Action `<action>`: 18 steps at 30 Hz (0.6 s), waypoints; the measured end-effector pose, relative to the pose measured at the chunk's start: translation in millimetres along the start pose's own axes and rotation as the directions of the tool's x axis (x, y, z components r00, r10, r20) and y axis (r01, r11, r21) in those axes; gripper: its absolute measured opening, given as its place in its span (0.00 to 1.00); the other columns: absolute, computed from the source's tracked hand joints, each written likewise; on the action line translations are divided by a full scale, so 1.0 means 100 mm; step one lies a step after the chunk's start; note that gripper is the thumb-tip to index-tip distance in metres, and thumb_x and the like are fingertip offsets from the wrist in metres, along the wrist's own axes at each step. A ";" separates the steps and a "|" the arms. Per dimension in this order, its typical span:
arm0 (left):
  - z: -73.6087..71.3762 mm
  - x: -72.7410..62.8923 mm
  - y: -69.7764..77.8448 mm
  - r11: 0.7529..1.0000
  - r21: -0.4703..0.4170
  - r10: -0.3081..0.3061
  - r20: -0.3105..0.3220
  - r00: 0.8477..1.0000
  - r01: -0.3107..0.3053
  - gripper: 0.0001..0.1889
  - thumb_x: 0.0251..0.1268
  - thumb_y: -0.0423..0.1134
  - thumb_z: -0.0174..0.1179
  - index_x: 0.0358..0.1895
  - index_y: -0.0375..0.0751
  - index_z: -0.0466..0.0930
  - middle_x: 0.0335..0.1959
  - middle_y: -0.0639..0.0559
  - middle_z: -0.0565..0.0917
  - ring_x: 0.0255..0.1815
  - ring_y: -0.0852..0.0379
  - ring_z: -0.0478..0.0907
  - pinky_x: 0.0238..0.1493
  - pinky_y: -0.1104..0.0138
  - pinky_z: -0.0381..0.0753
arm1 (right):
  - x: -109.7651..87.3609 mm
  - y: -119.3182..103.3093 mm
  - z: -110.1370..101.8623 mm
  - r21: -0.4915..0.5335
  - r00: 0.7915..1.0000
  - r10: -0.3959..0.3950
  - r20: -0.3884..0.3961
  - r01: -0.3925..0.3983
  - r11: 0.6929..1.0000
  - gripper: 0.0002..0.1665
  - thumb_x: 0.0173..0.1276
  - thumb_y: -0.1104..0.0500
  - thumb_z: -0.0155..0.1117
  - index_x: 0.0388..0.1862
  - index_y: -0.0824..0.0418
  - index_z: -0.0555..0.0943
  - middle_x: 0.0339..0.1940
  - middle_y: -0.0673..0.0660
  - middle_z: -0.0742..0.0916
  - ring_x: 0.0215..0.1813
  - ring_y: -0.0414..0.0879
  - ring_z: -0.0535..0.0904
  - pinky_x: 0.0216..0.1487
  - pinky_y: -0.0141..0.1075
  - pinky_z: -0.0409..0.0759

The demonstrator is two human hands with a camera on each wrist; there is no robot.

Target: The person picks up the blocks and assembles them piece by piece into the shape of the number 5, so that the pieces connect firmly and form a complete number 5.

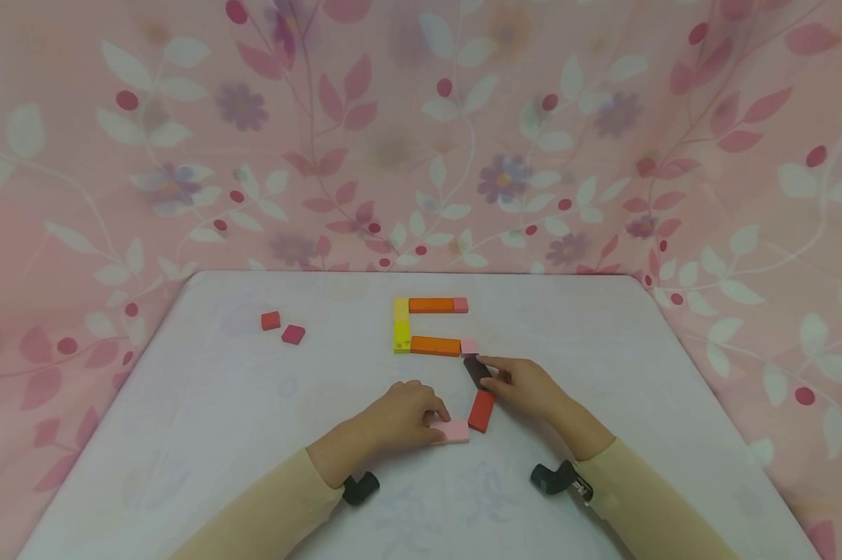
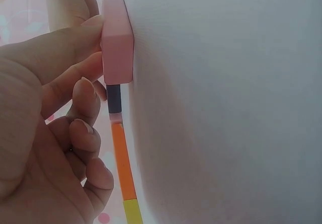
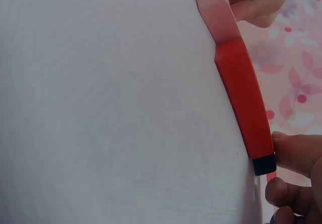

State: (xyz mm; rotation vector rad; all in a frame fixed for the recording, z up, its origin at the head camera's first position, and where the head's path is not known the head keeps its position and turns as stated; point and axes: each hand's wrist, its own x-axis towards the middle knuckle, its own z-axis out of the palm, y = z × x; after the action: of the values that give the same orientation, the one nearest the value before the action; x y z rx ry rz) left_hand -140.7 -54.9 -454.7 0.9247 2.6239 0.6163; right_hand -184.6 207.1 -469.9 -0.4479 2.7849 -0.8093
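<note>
My left hand (image 1: 408, 416) pinches a pink block (image 1: 452, 432) lying on the table; the left wrist view shows thumb and finger at that pink block (image 2: 117, 43), other fingers curled beside it. My right hand (image 1: 525, 385) grips a black block (image 1: 476, 373) between thumb and fingers. The black block slants from a small pink block (image 1: 468, 347) down to a red block (image 1: 481, 411). In the right wrist view the red block (image 3: 244, 98) meets the pink one at its far end and the black one (image 3: 264, 164) at its near end.
Two yellow blocks (image 1: 401, 311) stand in line at the left of the row. Orange blocks (image 1: 431, 306) extend right from them, the upper one ending in a pink cube (image 1: 460, 305). Two loose red cubes (image 1: 293, 334) lie left on the white table (image 1: 204, 404). Floral cloth (image 1: 421, 155) hangs behind.
</note>
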 end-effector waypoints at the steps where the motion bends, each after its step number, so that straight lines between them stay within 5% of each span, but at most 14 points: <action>1: 0.00 0.00 0.00 1.000 0.000 0.002 0.001 1.000 -0.002 0.11 0.62 0.48 0.70 0.47 0.56 0.89 0.30 0.67 0.76 0.37 0.65 0.69 0.45 0.66 0.68 | 0.00 0.00 0.00 -0.001 1.000 0.001 0.001 -0.001 1.000 0.30 0.68 0.50 0.69 0.69 0.50 0.77 0.23 0.48 0.76 0.29 0.43 0.72 0.30 0.36 0.69; 18: -0.02 -0.01 0.01 1.000 0.000 0.011 0.004 1.000 -0.011 0.11 0.62 0.47 0.70 0.47 0.55 0.89 0.30 0.67 0.76 0.37 0.65 0.69 0.45 0.66 0.69 | -0.01 0.01 -0.02 -0.001 1.000 -0.006 0.004 0.006 1.000 0.30 0.68 0.50 0.69 0.69 0.50 0.77 0.21 0.48 0.76 0.27 0.43 0.71 0.29 0.36 0.69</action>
State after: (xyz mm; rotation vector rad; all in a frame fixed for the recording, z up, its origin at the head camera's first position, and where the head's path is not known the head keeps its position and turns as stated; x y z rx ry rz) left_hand -140.1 -55.2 -452.7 0.9393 2.6173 0.6173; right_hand -185.0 209.6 -468.8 -0.4585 2.7816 -0.8077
